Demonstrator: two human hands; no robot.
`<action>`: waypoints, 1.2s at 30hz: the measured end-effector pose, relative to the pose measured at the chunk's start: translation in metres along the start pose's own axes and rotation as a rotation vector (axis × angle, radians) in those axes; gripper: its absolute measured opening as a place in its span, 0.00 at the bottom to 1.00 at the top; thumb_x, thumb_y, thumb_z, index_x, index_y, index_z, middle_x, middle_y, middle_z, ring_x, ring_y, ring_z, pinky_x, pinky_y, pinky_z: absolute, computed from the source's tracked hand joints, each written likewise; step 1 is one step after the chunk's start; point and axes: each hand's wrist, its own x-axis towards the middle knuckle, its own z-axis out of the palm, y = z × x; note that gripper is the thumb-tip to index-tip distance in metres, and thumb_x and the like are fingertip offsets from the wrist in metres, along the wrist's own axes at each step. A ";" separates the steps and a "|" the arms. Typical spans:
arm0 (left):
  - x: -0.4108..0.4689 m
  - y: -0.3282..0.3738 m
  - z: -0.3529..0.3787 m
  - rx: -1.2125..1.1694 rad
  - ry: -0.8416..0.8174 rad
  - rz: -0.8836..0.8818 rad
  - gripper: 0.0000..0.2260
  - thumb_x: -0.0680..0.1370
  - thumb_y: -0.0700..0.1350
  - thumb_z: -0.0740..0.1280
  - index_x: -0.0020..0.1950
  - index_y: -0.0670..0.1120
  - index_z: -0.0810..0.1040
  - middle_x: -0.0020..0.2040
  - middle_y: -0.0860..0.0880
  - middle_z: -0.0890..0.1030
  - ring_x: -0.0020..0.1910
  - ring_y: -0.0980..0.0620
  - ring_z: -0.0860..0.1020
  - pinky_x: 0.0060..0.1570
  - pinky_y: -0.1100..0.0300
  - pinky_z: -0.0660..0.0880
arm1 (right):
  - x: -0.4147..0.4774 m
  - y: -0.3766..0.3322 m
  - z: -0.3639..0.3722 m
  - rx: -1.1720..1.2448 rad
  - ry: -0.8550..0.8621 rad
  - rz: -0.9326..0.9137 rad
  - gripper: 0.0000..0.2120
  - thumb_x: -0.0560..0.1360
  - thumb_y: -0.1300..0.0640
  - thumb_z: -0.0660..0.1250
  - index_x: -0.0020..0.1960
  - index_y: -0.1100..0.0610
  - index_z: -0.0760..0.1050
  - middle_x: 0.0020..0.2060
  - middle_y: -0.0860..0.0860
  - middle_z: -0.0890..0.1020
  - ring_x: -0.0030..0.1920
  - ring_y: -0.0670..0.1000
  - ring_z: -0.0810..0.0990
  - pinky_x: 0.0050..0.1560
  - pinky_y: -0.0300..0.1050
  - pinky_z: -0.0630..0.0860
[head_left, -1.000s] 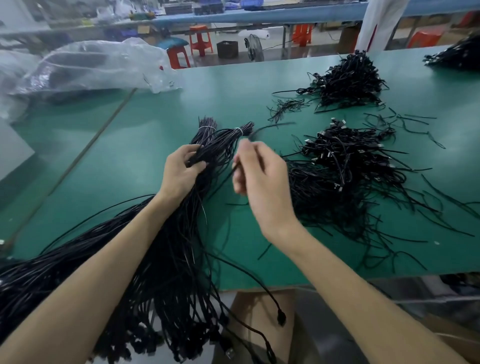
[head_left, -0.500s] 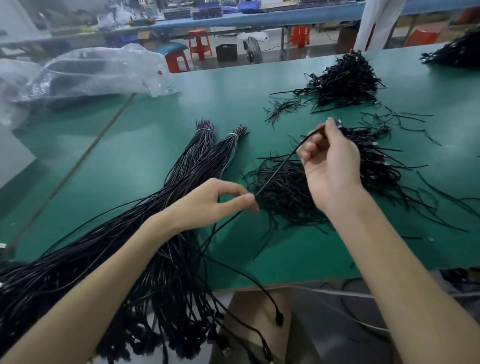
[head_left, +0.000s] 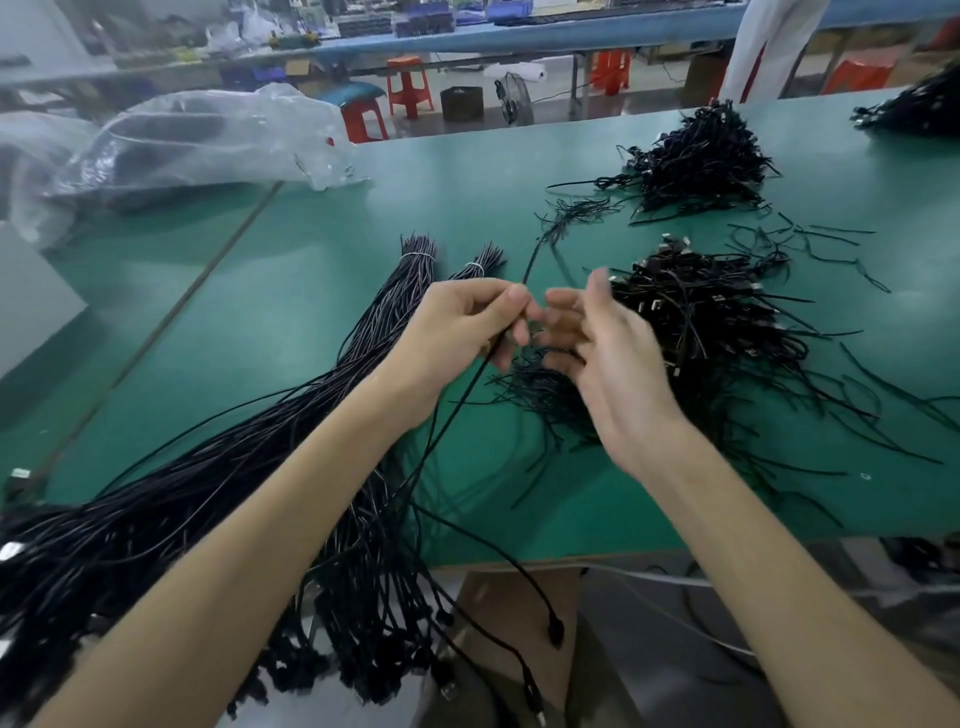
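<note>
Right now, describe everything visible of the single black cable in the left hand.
The single cable is thin, black and smooth, apparently rubber-sheathed. The left hand pinches it between thumb and fingers above the green table. Its short free end rises past the fingers; the long part slopes down over the table edge and seems to end in a dark plug. The blurred right hand is beside it, fingers spread.

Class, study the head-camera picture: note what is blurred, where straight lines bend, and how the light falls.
Head view: the right hand is smeared by motion, while the left hand pinching the cable looks sharper; the edges of the table curve slightly, a wide-angle effect; light is soft, shadows faint; the plastic bag shows pale glare.
</note>
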 end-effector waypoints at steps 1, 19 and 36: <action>0.005 0.001 0.004 -0.013 0.008 -0.014 0.11 0.85 0.43 0.64 0.48 0.40 0.83 0.36 0.48 0.80 0.29 0.49 0.74 0.33 0.64 0.73 | -0.004 0.005 0.002 -0.039 -0.040 -0.011 0.21 0.84 0.42 0.57 0.57 0.58 0.78 0.44 0.50 0.85 0.44 0.49 0.84 0.41 0.42 0.79; 0.014 -0.023 0.009 -0.161 -0.108 -0.246 0.17 0.86 0.55 0.60 0.57 0.46 0.83 0.53 0.47 0.87 0.48 0.47 0.85 0.45 0.60 0.79 | -0.031 0.042 0.010 -0.236 -0.298 -0.069 0.10 0.84 0.62 0.63 0.47 0.64 0.79 0.37 0.55 0.83 0.36 0.54 0.84 0.29 0.44 0.76; -0.023 -0.066 -0.040 -0.836 -0.062 -0.373 0.11 0.83 0.51 0.67 0.55 0.44 0.84 0.38 0.53 0.71 0.33 0.57 0.70 0.37 0.63 0.74 | -0.017 0.022 -0.027 0.295 0.167 0.043 0.09 0.85 0.62 0.61 0.52 0.65 0.77 0.39 0.57 0.82 0.40 0.52 0.84 0.43 0.42 0.81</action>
